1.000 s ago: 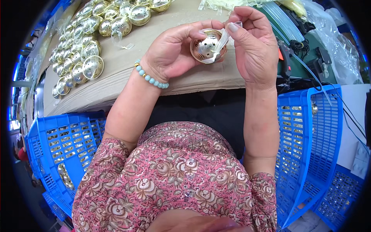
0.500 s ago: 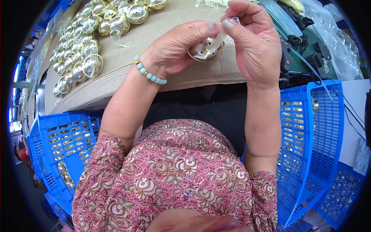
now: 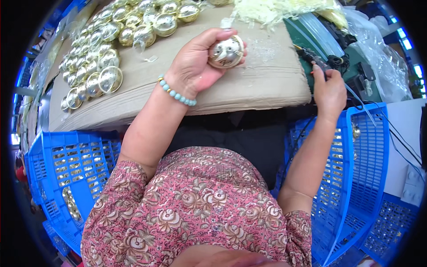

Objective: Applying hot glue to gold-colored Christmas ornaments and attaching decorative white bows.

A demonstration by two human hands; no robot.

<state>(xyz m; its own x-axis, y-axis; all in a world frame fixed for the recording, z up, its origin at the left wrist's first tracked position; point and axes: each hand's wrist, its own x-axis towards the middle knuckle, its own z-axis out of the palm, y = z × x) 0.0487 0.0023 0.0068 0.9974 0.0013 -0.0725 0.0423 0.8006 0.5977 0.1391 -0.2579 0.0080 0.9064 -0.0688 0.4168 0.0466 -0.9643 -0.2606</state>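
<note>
My left hand (image 3: 198, 66) holds a shiny gold ball ornament (image 3: 227, 51) above the brown cardboard sheet (image 3: 267, 80) on the table; a bead bracelet circles that wrist. My right hand (image 3: 329, 91) has gone to the right, off the cardboard, and rests on a black glue gun (image 3: 313, 58) lying on the green mat; its fingers curl around the gun's handle. A small clear piece (image 3: 226, 22) sticks out at the top of the ornament.
Several gold half-shells and balls (image 3: 102, 49) lie in rows at the cardboard's far left. Pale shredded filler (image 3: 275, 11) and clear plastic bags (image 3: 378, 53) sit at the back right. Blue plastic crates stand at my left (image 3: 66, 169) and right (image 3: 356, 178). Cables run on the right.
My right hand has left the ornament and moved right to the glue gun. My left hand now holds the ornament alone and has turned it.
</note>
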